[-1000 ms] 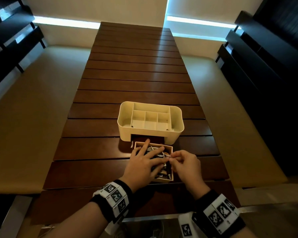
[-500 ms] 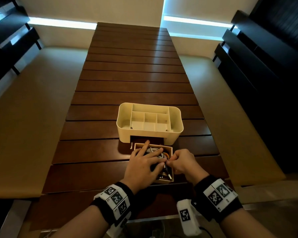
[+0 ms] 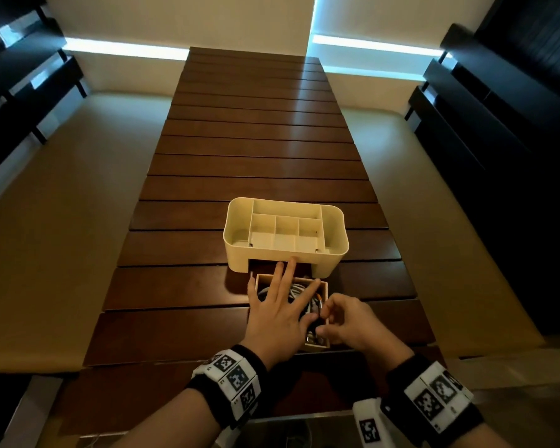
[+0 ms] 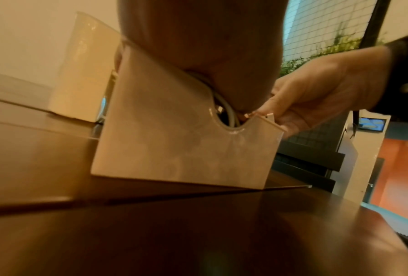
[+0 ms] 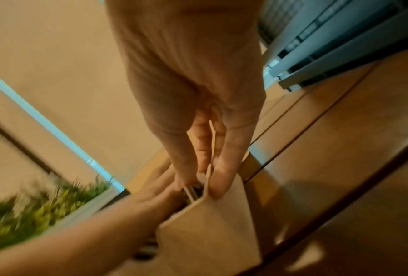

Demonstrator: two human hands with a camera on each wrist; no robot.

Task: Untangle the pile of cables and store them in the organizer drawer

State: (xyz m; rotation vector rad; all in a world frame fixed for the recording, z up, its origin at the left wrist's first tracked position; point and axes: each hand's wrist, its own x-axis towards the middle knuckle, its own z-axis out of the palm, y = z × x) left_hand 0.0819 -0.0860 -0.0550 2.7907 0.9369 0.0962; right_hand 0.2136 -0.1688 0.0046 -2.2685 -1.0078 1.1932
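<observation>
The cream organizer (image 3: 337, 236) stands on the slatted wooden table (image 3: 240, 156), with its small drawer (image 3: 325, 287) pulled out in front of it. White, grey and orange cables (image 3: 299, 291) lie coiled inside the drawer. My left hand (image 3: 283, 299) lies flat over them with its fingers spread, the longest reaching the organizer's front. The left wrist view shows the palm (image 4: 198, 37) pressing the cables (image 4: 224, 104) below the drawer's front wall (image 4: 186, 149). My right hand (image 3: 332, 320) is curled at the drawer's right side. Its fingertips (image 5: 218, 184) pinch the wall's upper edge (image 5: 210, 233).
The organizer's top compartments (image 3: 286, 227) hold nothing. Pale benches (image 3: 62, 221) run along both long sides of the table, with dark slatted chairs (image 3: 498, 140) beyond them. The near table edge lies just under my wrists.
My left fingers have stretched forward over the drawer to the organizer's front. My right hand has dropped from pinching a cable end above the drawer to the drawer's right wall.
</observation>
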